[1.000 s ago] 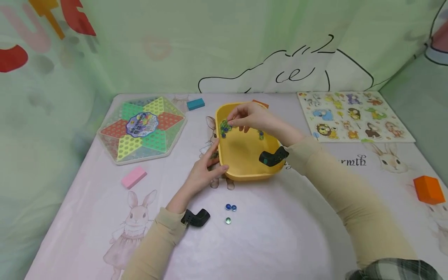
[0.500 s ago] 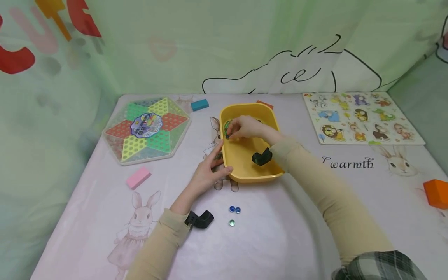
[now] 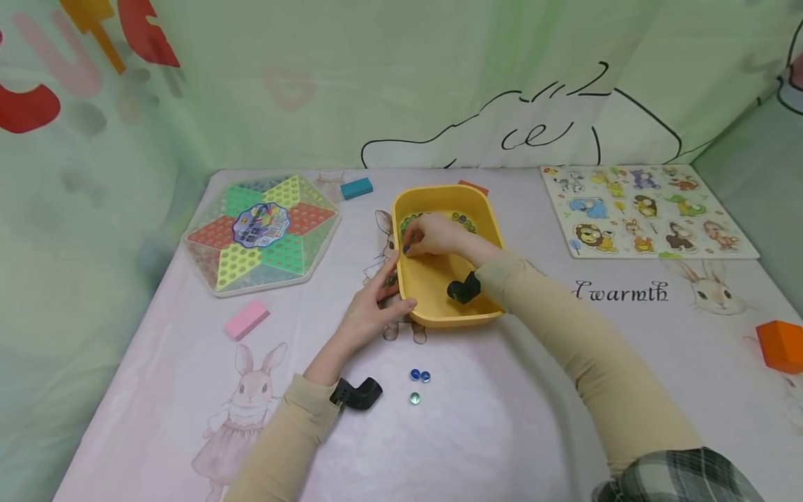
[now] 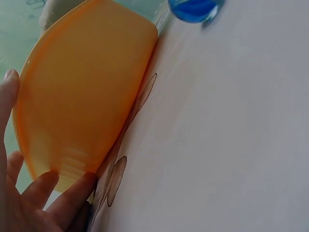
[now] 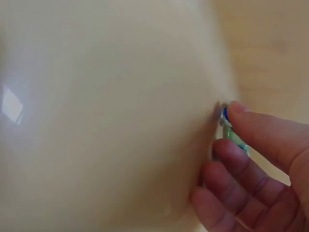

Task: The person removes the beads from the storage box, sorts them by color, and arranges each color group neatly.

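In the head view my left hand (image 3: 371,312) steadies a yellow plastic tub (image 3: 452,320) at its near-left corner. The left wrist view has those fingers lying against the outer wall, the thumb at the rim. My right hand (image 3: 436,236) reaches inside the tub, by its left wall. At the tip of its thumb is a blue marble (image 5: 225,114), pinched with the curled fingers, which partly hide it. A green marble (image 5: 236,137) shows just behind. More marbles (image 3: 463,219) lie along the tub's far end, some covered by the hand.
Several loose marbles (image 3: 415,375) sit on the table in front of the tub. A Chinese checkers board (image 3: 260,233) is at left, an animal puzzle board (image 3: 646,209) at back right. Around them are pink (image 3: 247,320), blue (image 3: 356,188) and orange (image 3: 780,346) blocks.
My right hand has moved from above the tub's far part down and nearer, along the left wall inside it. My left hand keeps its place at the corner.
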`<state>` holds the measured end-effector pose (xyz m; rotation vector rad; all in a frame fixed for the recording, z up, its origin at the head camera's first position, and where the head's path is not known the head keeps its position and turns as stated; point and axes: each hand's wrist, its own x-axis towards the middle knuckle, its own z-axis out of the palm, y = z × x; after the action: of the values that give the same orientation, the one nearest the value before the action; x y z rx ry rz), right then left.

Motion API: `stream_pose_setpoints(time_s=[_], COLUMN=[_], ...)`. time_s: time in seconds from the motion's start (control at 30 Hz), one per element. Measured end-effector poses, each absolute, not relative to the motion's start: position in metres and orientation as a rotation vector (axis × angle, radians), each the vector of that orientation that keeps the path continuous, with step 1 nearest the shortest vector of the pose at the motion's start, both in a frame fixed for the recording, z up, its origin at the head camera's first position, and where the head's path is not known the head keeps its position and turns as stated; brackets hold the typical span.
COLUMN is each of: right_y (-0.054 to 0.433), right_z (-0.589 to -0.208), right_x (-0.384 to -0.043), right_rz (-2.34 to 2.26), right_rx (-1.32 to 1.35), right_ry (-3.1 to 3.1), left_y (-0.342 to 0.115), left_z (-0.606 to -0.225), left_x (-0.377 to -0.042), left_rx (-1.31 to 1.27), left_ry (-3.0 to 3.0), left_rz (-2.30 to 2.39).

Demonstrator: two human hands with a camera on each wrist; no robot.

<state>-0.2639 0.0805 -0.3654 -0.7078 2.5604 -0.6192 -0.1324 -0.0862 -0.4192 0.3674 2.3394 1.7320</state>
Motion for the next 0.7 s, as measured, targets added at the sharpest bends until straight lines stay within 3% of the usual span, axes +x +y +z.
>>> stream_pose_setpoints(time_s=[0.5, 0.7], right_y=[0.094, 0.102], right_z=[-0.326, -0.307], right_x=[-0.247, -0.223], right_rz=[-0.806, -1.025], right_rx=[-0.772, -0.738], right_ry=[2.554, 2.456], left_y=[-0.086, -0.084], left_z=[-0.419, -0.387], left_x=[-0.13, -0.119], left_rx=[0.369, 0.344], left_ry=[2.361, 2.344], left_rz=[1.698, 1.642])
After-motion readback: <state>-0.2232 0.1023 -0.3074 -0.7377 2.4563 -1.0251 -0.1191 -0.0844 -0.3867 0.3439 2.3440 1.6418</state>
